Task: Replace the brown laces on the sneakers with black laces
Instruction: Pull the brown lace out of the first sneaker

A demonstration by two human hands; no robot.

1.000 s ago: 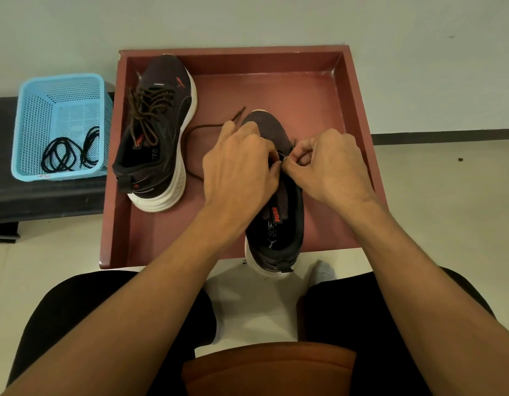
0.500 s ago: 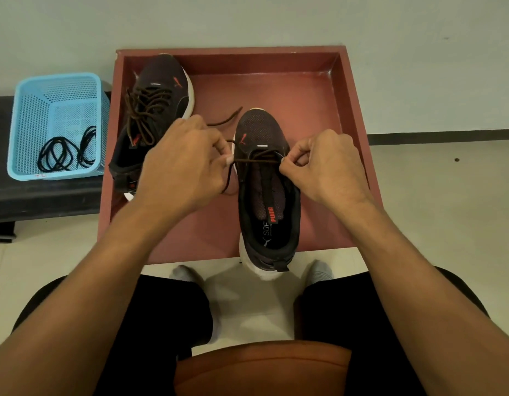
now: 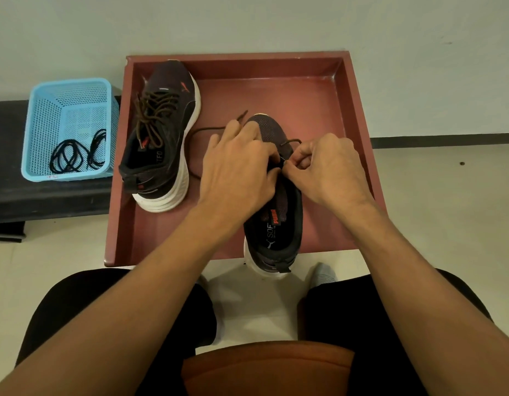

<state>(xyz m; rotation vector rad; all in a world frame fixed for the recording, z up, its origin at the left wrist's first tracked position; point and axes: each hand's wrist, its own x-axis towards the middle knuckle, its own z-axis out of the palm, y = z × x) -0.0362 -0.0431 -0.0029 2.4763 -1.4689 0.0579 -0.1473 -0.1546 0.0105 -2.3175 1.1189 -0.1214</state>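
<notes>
Two dark sneakers with white soles lie in a red-brown tray. The left sneaker still carries its full brown lacing. The right sneaker is nearly unlaced, its heel hanging over the tray's near edge. A brown lace trails from it leftward across the tray floor. My left hand rests over the sneaker's eyelets, fingers on the lace. My right hand pinches the lace at the right-side eyelets, a small loop showing above it. Black laces lie coiled in a blue basket.
The blue basket sits on a dark bench left of the tray. A pale wall rises behind the tray. My knees in black trousers and socked feet are below the tray's near edge, over a light floor.
My left hand, which had pulled the lace out to the left, has come back to the right sneaker's eyelets beside my right hand. The right hand stayed put.
</notes>
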